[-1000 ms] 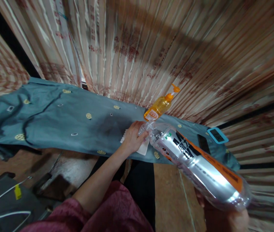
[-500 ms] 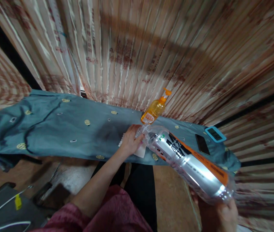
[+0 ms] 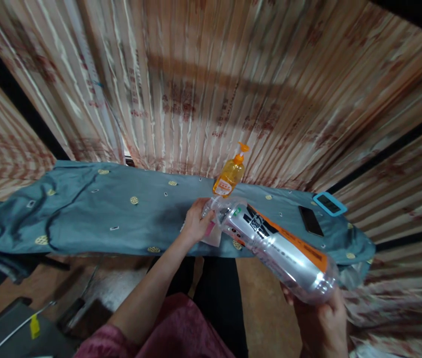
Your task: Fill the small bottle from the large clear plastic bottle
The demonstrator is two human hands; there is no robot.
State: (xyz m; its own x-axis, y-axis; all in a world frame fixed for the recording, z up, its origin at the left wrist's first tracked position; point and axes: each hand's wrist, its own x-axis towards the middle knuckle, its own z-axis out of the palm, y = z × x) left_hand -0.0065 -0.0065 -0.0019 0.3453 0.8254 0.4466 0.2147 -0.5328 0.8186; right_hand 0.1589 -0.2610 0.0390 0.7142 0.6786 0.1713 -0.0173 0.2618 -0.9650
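Striped curtain (image 3: 211, 84) hangs behind the worktop (image 3: 95, 219), which is draped in a blue-grey cloth dotted with small motifs. A large clear bottle (image 3: 278, 246) with a silver and orange label is tilted over the worktop's near edge, neck toward the cloth. The right hand (image 3: 324, 323) has its grip closed around the bottle's base; the left hand (image 3: 196, 223) has its grip closed at the neck, over a white tissue (image 3: 212, 237) lying on the cloth. An orange pump bottle (image 3: 229, 174) stands just behind the neck. A dark phone (image 3: 310, 221) and a blue-framed device (image 3: 329, 204) lie to the right.
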